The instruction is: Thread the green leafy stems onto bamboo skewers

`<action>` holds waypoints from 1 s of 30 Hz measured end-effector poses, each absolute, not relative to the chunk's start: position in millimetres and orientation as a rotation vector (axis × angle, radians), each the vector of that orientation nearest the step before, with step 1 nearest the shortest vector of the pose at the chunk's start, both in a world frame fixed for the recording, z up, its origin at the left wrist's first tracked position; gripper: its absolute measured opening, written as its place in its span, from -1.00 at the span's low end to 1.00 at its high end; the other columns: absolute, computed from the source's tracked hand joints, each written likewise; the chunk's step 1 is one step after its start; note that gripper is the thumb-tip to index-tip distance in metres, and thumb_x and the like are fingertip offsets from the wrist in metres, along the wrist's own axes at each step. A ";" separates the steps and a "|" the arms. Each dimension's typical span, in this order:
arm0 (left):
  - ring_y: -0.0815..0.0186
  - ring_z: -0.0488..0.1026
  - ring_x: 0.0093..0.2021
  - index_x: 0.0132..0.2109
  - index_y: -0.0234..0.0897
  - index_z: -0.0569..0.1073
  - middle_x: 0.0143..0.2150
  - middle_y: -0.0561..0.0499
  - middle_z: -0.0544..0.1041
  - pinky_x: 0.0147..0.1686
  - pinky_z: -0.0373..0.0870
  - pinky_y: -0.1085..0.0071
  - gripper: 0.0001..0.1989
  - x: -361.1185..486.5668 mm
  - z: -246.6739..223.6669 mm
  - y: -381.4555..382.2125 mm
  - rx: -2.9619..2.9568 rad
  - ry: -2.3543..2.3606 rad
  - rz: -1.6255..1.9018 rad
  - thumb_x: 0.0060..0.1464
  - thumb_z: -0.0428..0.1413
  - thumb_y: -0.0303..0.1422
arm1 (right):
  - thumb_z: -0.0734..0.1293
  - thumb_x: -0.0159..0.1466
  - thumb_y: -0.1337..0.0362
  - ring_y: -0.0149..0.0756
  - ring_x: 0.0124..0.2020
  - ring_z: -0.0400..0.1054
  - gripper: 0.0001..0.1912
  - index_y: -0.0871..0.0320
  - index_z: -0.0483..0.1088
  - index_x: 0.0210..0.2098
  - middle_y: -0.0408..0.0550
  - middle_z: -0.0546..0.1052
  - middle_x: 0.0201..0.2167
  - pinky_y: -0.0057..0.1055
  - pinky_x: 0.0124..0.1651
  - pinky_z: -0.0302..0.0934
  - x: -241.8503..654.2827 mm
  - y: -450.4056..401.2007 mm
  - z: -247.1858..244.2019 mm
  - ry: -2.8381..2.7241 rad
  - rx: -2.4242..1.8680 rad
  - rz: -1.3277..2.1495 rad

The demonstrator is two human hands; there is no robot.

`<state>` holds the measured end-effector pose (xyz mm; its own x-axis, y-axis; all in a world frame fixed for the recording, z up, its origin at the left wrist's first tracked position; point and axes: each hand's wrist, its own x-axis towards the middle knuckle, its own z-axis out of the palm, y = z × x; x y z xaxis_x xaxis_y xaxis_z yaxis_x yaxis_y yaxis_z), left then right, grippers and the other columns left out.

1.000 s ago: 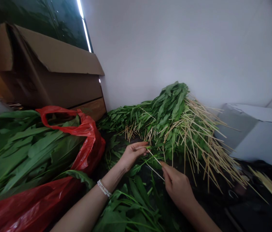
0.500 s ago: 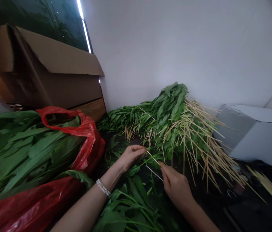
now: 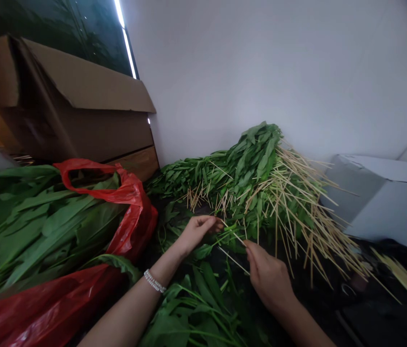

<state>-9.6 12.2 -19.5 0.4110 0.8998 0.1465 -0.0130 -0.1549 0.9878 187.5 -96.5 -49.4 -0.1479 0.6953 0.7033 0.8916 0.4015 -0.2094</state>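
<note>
Thumb and fingers of my left hand [image 3: 199, 232] are closed in a pinch at the far tip of a thin bamboo skewer [image 3: 238, 239]. My right hand [image 3: 269, 273] grips the same skewer nearer its other end. A small piece of green stem [image 3: 229, 227] sits on the skewer between both hands. Below it, a second pale stick [image 3: 235, 260] runs to my right fingers; whether they hold it is hidden. Loose leafy stems [image 3: 192, 308] lie under my wrists. Just beyond my hands is a heap of skewered leafy greens [image 3: 257, 149], with many stick ends pointing right.
At left, a red plastic bag [image 3: 136, 207] holds big green leaves [image 3: 55, 217]. An open cardboard box [image 3: 95, 130] stands behind it against the wall. To the right are a white box [image 3: 384, 202] and a bundle of pale skewers [image 3: 405, 277] on dark material.
My right hand has shifted slightly right and down. The green piece, earlier at my left fingertips, now shows farther along the skewer. The heap and bag look the same.
</note>
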 end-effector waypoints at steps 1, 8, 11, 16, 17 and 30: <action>0.26 0.51 -0.31 -0.17 -0.35 0.58 -0.29 -0.11 0.62 -0.26 0.39 0.39 -0.62 -12.3 -19.6 15.2 1.572 0.857 1.011 0.08 0.11 -0.11 | 0.05 0.34 0.40 -0.36 -0.40 0.46 -0.71 0.22 0.34 -0.10 -0.04 0.55 -0.32 -0.48 -0.33 0.26 188.9 -97.5 -46.2 -1.890 -1.347 -0.347; 0.26 0.46 -0.21 -0.28 -0.22 0.59 -0.28 0.00 0.60 -0.11 0.29 0.37 -0.90 -23.9 -28.3 21.1 2.407 0.984 0.776 0.03 0.18 -0.36 | 0.09 0.33 0.38 -0.43 -0.59 0.30 -0.79 0.17 0.34 -0.28 -0.20 0.40 -0.57 -0.46 -0.42 0.07 188.9 -103.0 -33.6 -1.927 -1.259 -0.349; 0.26 0.42 -0.16 -0.21 -0.20 0.57 -0.22 0.01 0.57 -0.08 0.26 0.38 -0.85 -22.9 -30.0 18.6 2.566 0.937 0.680 0.02 0.22 -0.34 | 0.10 0.33 0.39 -0.43 -0.57 0.31 -0.80 0.18 0.35 -0.25 -0.19 0.42 -0.54 -0.47 -0.41 0.06 187.7 -102.1 -35.8 -1.919 -1.252 -0.367; 0.26 0.40 -0.15 -0.12 -0.20 0.53 -0.18 -0.01 0.56 -0.07 0.22 0.37 -0.79 -17.6 -32.0 14.6 2.660 0.865 0.620 0.08 0.17 -0.29 | 0.09 0.34 0.39 -0.41 -0.53 0.34 -0.79 0.20 0.35 -0.24 -0.16 0.45 -0.50 -0.47 -0.38 0.08 187.2 -100.8 -38.9 -1.928 -1.264 -0.334; 0.26 0.40 -0.16 -0.14 -0.21 0.53 -0.20 -0.02 0.56 -0.08 0.22 0.37 -0.81 -16.5 -32.8 13.9 2.676 0.860 0.610 0.10 0.15 -0.29 | 0.09 0.34 0.39 -0.41 -0.53 0.34 -0.78 0.20 0.35 -0.24 -0.16 0.45 -0.50 -0.47 -0.38 0.08 186.9 -101.0 -39.0 -1.931 -1.265 -0.327; 0.24 0.48 -0.20 -0.22 -0.27 0.56 -0.24 -0.05 0.60 -0.12 0.32 0.34 -0.84 -17.7 -16.9 16.0 1.961 1.063 1.194 0.04 0.18 -0.33 | 0.06 0.37 0.36 -0.38 -0.43 0.46 -0.73 0.19 0.37 -0.12 -0.10 0.55 -0.37 -0.49 -0.40 0.16 187.2 -97.0 -50.4 -1.950 -1.386 -0.317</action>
